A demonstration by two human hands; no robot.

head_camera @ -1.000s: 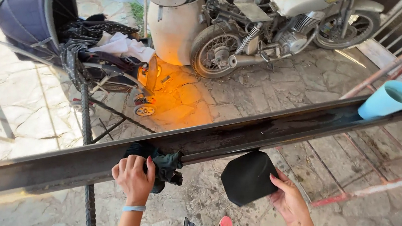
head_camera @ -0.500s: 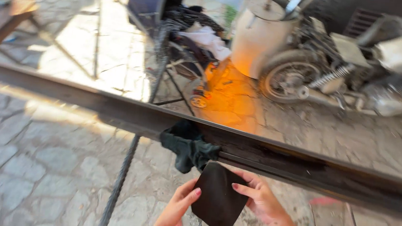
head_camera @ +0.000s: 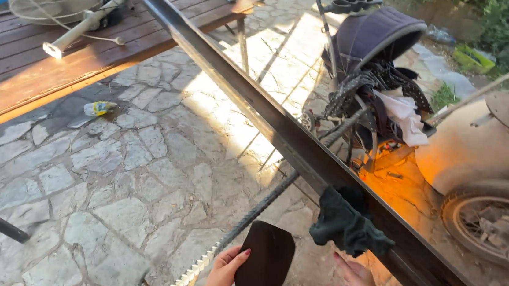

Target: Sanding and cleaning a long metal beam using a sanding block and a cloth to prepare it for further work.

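At the near edge of the view the left hand (head_camera: 223,273) rises from below, its fingers (head_camera: 238,256) grasping the left edge of a dark brown, rounded flat pad (head_camera: 266,260) and holding it upright above the stone paving (head_camera: 141,176). Just to the right, the right hand (head_camera: 358,279) is spread with its fingers released and holding nothing, the palm turned toward the pad and sitting just under a dark green rag (head_camera: 346,221). That rag is draped over a long dark steel beam (head_camera: 257,109), which runs diagonally from the far left to the near right of the scene, above the hands. A ribbed steel bar (head_camera: 254,213) slants under the beam from the near edge, passing just left of the pad, up toward a navy pram (head_camera: 370,46) on the far side of the beam, with white cloth (head_camera: 401,116) hanging in it. Further right stand a cream-coloured rounded tank (head_camera: 481,150) and a spoked wheel (head_camera: 499,223), with orange light on the ground between them and the pram. On the far left a brown wooden surface (head_camera: 39,75) carries a pale pedestal fan (head_camera: 52,2) lying on its side, and a crushed plastic bottle (head_camera: 99,108) lies on the paving just beside it.
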